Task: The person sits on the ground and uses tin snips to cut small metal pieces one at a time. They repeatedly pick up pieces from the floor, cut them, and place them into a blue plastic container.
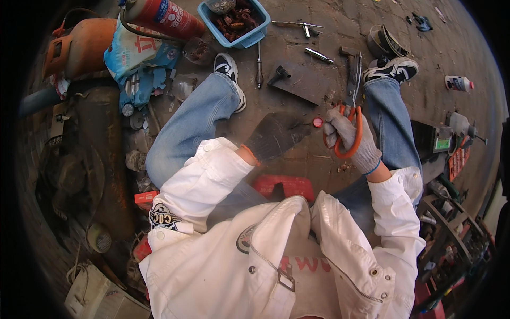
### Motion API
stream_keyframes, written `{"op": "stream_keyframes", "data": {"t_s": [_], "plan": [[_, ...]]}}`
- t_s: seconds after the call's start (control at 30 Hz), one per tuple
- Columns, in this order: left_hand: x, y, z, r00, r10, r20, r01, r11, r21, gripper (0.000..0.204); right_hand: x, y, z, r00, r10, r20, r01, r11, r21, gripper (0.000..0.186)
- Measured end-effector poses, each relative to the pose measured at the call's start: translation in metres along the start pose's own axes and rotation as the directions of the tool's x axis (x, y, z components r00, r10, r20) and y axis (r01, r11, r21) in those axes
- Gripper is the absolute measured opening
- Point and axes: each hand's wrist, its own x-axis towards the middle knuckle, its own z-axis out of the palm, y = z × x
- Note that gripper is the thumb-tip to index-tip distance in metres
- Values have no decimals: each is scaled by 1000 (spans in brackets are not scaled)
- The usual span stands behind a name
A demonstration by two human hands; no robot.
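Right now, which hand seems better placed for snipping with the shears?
Probably the right hand: it grips the orange-handled shears, which point forward. The left hand is off them, near a small round red piece.

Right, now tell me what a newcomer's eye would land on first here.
Probably the orange-handled shears in the gloved right hand, just right of the picture's centre. Next would likely come the light-blue tub of reddish-brown scraps at the top, then the red extinguisher and the orange gas cylinder at the upper left.
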Motion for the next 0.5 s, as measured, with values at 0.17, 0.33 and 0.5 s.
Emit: {"op": "stream_keyframes", "data": {"t_s": [0.17,0.33,0.5], "plan": [[18,7,-9,997,54,-62,-53,999,11,29,17,-1,5,985,-166,-47,171,971,167,16],[40,-15,-27,950,243,-197,-200,955,217,25,32,-25,0,945,-267,-186,303,933,197,19],[67,-83,-27,956,-229,-181,267,938,221,38,18,-61,-47,725,-631,-276,688,677,261,20]]}}
